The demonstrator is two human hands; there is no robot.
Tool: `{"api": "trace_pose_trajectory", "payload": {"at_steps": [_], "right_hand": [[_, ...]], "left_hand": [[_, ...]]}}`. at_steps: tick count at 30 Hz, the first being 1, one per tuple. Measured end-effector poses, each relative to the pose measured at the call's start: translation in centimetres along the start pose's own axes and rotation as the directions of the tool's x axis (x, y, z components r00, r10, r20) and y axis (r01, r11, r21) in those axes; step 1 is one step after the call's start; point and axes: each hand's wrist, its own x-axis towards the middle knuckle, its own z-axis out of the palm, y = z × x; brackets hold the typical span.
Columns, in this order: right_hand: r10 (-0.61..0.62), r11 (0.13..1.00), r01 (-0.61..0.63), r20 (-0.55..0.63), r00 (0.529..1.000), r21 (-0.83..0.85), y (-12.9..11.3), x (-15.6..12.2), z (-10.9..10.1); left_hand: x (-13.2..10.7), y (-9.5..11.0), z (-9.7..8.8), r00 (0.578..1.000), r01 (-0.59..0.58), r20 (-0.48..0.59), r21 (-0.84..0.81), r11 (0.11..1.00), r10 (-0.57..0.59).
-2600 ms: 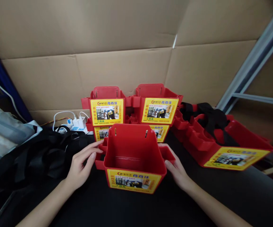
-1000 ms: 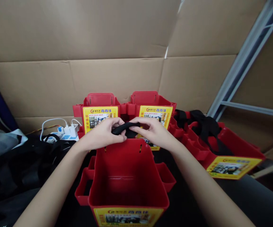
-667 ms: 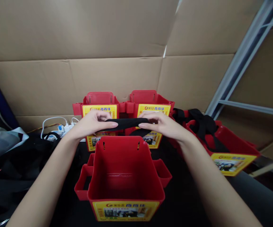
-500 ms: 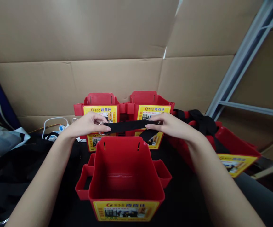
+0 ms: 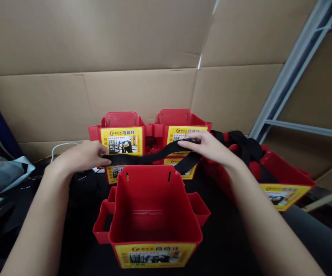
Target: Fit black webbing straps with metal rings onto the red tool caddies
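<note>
A black webbing strap (image 5: 148,158) stretches between my two hands, above the back wall of a red plastic tool box (image 5: 154,207). My left hand (image 5: 87,156) pinches its left end. Farther along, my right hand (image 5: 201,145) grips the strap between thumb and fingers, and a loose tail hangs below that hand. The near box stands upright with its inside bare. It has two slots in its raised back wall, side pockets and a yellow label (image 5: 156,255) on the front.
Behind stand stacked red boxes (image 5: 122,119) with yellow labels, against a cardboard wall (image 5: 139,92). More red boxes with black straps (image 5: 247,151) lie at the right, near a metal frame (image 5: 286,73). A white cable (image 5: 59,146) and dark cloth are at the left.
My left hand has moved left and slightly down along with its end of the strap. More strap now spans my hands, curving instead of straight. The metal ring at my left fingers is out of sight.
</note>
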Motion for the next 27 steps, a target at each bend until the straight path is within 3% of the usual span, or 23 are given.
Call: {"api": "trace_pose_trajectory", "payload": {"at_steps": [3, 5, 9, 11, 14, 17, 23, 25, 27], "right_hand": [[-0.111, 0.982, 0.124, 0.095, 0.989, -0.143, -1.2, 0.2, 1.4], [-0.165, 0.968, 0.193, 0.172, 0.971, -0.163, -2.0, 0.2, 2.4], [-0.200, 0.967, 0.230, 0.224, 0.954, -0.113, -2.9, 0.1, 4.3], [-0.176, 0.976, 0.198, 0.209, 0.962, -0.086, -3.0, 0.2, 4.9], [-0.145, 0.986, 0.161, 0.249, 0.957, -0.043, -2.8, 0.5, 4.8], [-0.114, 0.985, 0.143, 0.266, 0.957, -0.093, -1.9, 0.4, 2.8], [0.077, 0.986, -0.072, 0.032, 0.996, -0.151, 0.4, -1.3, -3.1], [0.063, 0.984, -0.061, 0.007, 0.998, -0.166, 0.3, -1.4, -3.1], [-0.004, 0.981, 0.014, 0.053, 0.999, -0.194, -0.4, -1.0, -1.9]], "left_hand": [[0.8, 1.9, 1.4, 0.990, -0.082, 0.110, -0.039, 0.996, 0.086], [1.7, 3.5, 2.5, 0.979, -0.154, 0.104, -0.181, 0.971, 0.174], [3.3, 5.5, 4.6, 0.939, -0.228, 0.081, -0.582, 0.781, 0.335], [3.7, 6.0, 5.3, 0.935, -0.209, 0.077, -0.668, 0.714, 0.345], [3.7, 6.1, 5.5, 0.961, -0.207, 0.017, -0.625, 0.753, 0.277], [3.3, 5.1, 4.4, 0.978, -0.198, -0.041, -0.512, 0.836, 0.207], [2.6, 2.7, 2.6, 0.999, 0.006, 0.052, -0.207, 0.978, 0.005], [2.8, 3.1, 3.1, 0.997, 0.010, 0.076, -0.166, 0.986, 0.003], [3.1, 4.1, 3.9, 0.991, -0.058, 0.097, -0.262, 0.963, 0.086]]}}
